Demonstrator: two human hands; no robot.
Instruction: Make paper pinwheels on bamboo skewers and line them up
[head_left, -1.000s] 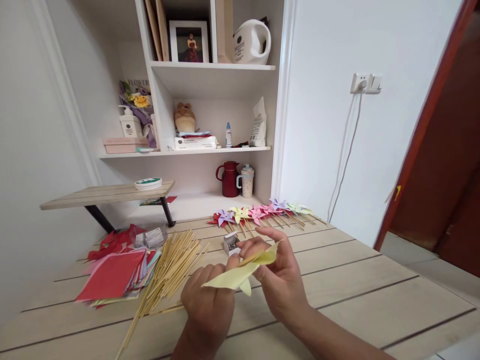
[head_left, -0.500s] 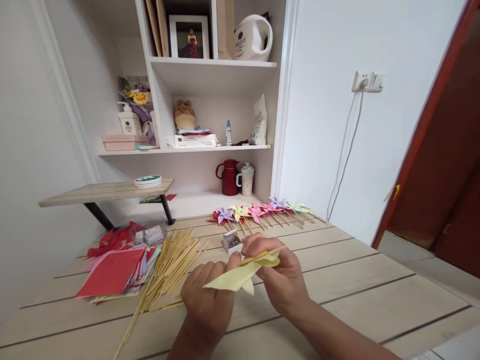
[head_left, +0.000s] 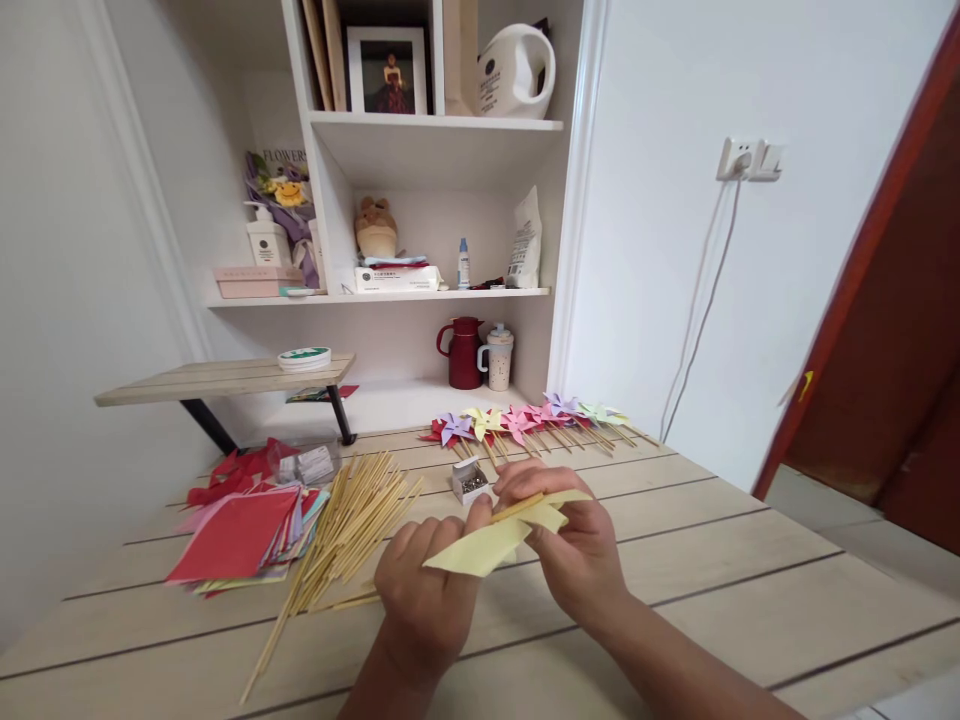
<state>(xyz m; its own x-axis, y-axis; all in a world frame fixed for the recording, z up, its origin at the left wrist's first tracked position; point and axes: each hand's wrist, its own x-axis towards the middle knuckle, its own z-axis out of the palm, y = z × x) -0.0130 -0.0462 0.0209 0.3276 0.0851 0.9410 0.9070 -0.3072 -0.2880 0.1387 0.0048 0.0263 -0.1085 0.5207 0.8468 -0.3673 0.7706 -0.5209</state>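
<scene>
Pale yellow paper folded into a pinwheel (head_left: 476, 550) is held between my two hands above the table. A thin wooden stick (head_left: 517, 509) lies along its upper side. My left hand (head_left: 427, 595) is closed in a fist around the stick's lower part, its thumb up by the paper. On the other side, my right hand (head_left: 577, 550) pinches the pinwheel and the stick's end, fingers over the top and thumb beneath. The pinwheel's centre is hidden by my fingers. Just behind my hands stands a small open box (head_left: 470, 482) of metal pins.
Left of my hands lie a heap of wooden sticks (head_left: 349, 530) and a stack of coloured paper (head_left: 232, 535). Behind it is a clear plastic box (head_left: 307, 465). Finished pinwheels (head_left: 517, 424) lie in a row at the back. A small raised shelf (head_left: 225, 378) stands back left.
The camera view has shifted slightly, moving the scene a little to the right. Both hands keep their hold, and the pinwheel has tilted slightly, showing more of the stick.
</scene>
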